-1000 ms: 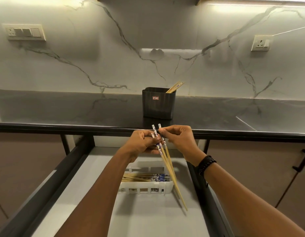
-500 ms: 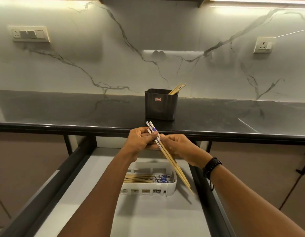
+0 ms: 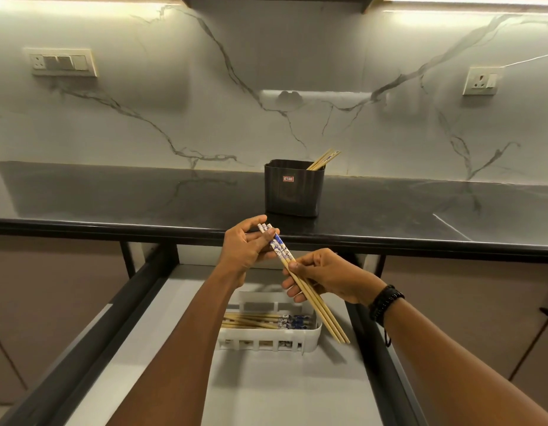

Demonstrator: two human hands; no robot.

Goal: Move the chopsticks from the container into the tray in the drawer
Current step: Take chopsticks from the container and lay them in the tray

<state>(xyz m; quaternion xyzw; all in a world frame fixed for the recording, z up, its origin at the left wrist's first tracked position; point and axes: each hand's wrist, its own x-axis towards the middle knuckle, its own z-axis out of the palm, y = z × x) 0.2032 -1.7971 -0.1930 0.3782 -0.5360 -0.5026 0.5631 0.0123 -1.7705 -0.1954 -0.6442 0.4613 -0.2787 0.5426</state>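
Dead center of the frame, a bundle of chopsticks [image 3: 315,305] slants over the open drawer [image 3: 266,392]. Left hand [image 3: 245,250] pinches the blue-patterned tops, right hand [image 3: 328,278] grips the bare shafts lower down, thumb on top. Tips hang over the right end of the white tray [image 3: 266,343], more sticks [image 3: 257,321] lying inside. Black container [image 3: 292,195] sits on the counter [image 3: 143,198] above, a few poking out.

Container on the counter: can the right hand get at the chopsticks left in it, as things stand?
Probably not yet: the right hand grips a bundle of chopsticks. Nothing stands between it and the container, whose leftover chopsticks poke above the rim.
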